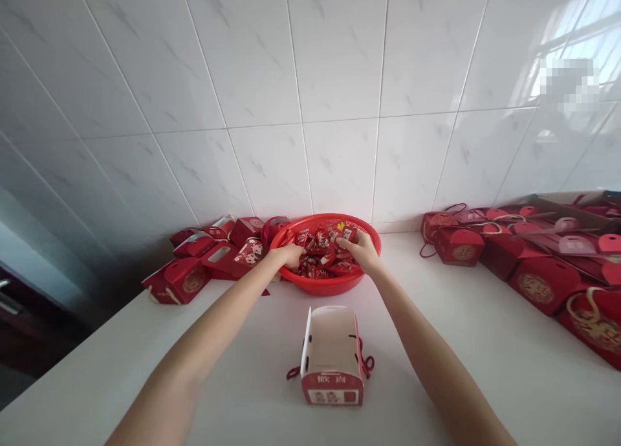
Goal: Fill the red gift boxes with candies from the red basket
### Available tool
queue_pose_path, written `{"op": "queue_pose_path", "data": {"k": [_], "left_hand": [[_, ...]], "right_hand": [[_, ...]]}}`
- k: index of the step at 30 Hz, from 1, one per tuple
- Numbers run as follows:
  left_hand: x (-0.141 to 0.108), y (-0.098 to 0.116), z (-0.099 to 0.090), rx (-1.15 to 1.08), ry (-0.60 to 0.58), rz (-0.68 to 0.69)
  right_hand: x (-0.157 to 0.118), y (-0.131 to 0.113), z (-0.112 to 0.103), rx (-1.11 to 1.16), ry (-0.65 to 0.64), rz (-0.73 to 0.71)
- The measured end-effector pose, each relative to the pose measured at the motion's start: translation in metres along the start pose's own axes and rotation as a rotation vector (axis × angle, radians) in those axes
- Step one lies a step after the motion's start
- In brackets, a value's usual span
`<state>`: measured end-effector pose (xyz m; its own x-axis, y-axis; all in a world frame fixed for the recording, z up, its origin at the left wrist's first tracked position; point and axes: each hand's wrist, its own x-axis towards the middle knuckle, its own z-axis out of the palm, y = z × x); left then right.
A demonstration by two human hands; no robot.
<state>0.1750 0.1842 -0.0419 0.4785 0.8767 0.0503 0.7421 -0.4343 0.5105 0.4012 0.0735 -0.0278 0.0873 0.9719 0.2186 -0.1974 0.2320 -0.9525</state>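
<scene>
"Where are the hands?"

"Both reach over the rim of a round red plastic basket (320, 289). The left hand (292, 256) dips into a heap of small, shiny red-wrapped packets (321, 259); the right hand (359, 246) is at the heap's other side."

"Are they gripping anything?"

"I can't tell. The left fingertips are lost among the wrappers. The right thumb and fingers bend towards a packet, but whether they pinch it isn't clear."

"And the open red-and-white card box with dark red cords (332, 389)?"

"On the white tabletop (242, 381), in front of the basket and apart from it, between the forearms. Its pale inside faces up."

"What could go wrong?"

"A wrist leaning on the rim could tip the basket and spill packets. Slick wrappers might slip from a loose pinch. A forearm swinging inward could knock the box, or snag a cord loop sticking out at its side."

"Anything else close by?"

"A cluster of red card gift boxes (191, 278) crowds the basket's left side, so a sideways shove might push them. The red gift boxes with gold emblems (538, 283) sit well apart, to the right."
</scene>
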Motion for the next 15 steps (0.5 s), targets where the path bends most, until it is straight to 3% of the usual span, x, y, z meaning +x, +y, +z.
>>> {"op": "queue_pose_path", "data": {"k": [5,15], "left_hand": [[0.0129,-0.0038,0.0121,0.055,-0.104,-0.101],[0.0059,0.0054,0.0048,0.147,-0.229,-0.042]], "right_hand": [[0.0002,0.0004,0.0005,0.007,0.005,0.007],[-0.0023,-0.0024,0.0026,0.057,-0.001,-0.004]]}}
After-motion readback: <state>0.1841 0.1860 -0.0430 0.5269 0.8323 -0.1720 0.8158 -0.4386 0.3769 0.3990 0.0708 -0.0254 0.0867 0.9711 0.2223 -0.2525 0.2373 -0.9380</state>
